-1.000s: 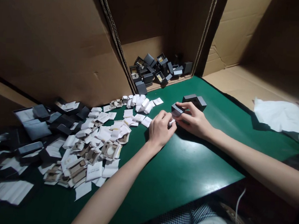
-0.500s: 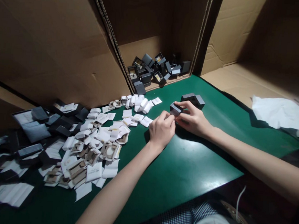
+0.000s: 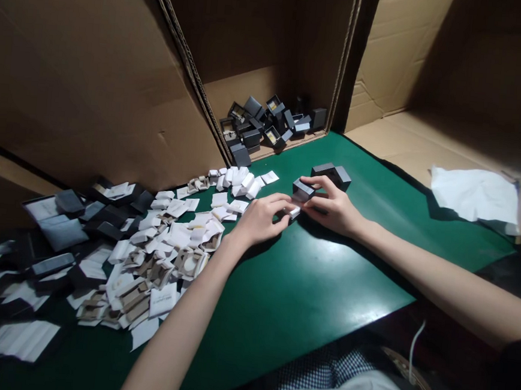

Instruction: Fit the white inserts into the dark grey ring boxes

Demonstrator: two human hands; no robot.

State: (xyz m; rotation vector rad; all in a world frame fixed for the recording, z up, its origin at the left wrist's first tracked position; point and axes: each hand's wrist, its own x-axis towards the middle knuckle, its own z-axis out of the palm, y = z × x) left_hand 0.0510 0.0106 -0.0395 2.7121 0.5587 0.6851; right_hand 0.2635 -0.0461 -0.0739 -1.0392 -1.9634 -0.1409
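Dark grey in grip: held the small box point(image 3: 303, 190) in the right hand point(image 3: 335, 210), pinched between fingers and thumb, apparently clear of the table point(image 3: 348, 274). Just under the small box, had the left hand point(image 3: 262, 219) at a white piece point(image 3: 294, 212), fingers loosely curved; could not tell whether pinching it or only touching. Half a second ago, had bunched those fingers close against the small box; since then drew them leftward from it and loosened them, baring the white piece. So left the small box seemingly to the right hand alone. Just beyond the small box, had two dark boxes point(image 3: 328, 171); left of it, scattered white papers point(image 3: 180, 234); farther beyond, a cardboard carton point(image 3: 316, 55) with a heap of boxes point(image 3: 251, 137).
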